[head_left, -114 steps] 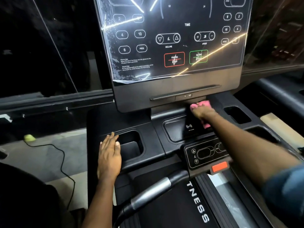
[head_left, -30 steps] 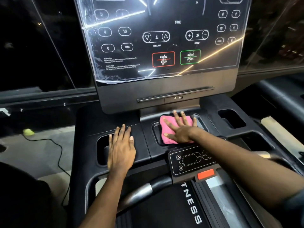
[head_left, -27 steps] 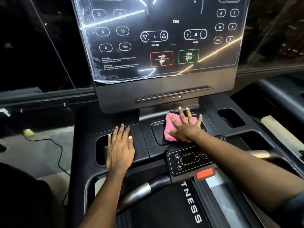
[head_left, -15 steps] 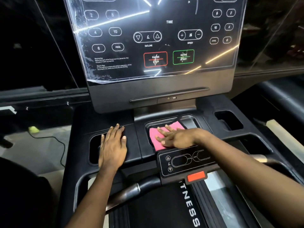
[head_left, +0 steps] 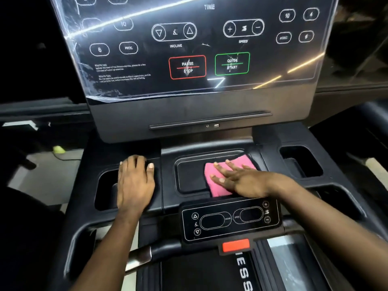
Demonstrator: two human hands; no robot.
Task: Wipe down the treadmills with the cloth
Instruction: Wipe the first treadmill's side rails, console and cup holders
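The pink cloth is now at the right side of the middle tray of the treadmill. A moment ago it lay further left, so the tray seems almost wiped. The right hand presses it with flat, spread fingers, and the left hand rests open on the console.

I saw the pink cloth lying in the shallow tray in the middle of the black treadmill. It sat on the right side of the tray, a bit bunched up, and its far corner poked over the tray's right edge. My right hand pressed down flat on it with straight fingers. The treadmill's big dark screen stood up behind the tray, shiny, with white button shapes on it. A small button panel sat just in front of the tray.
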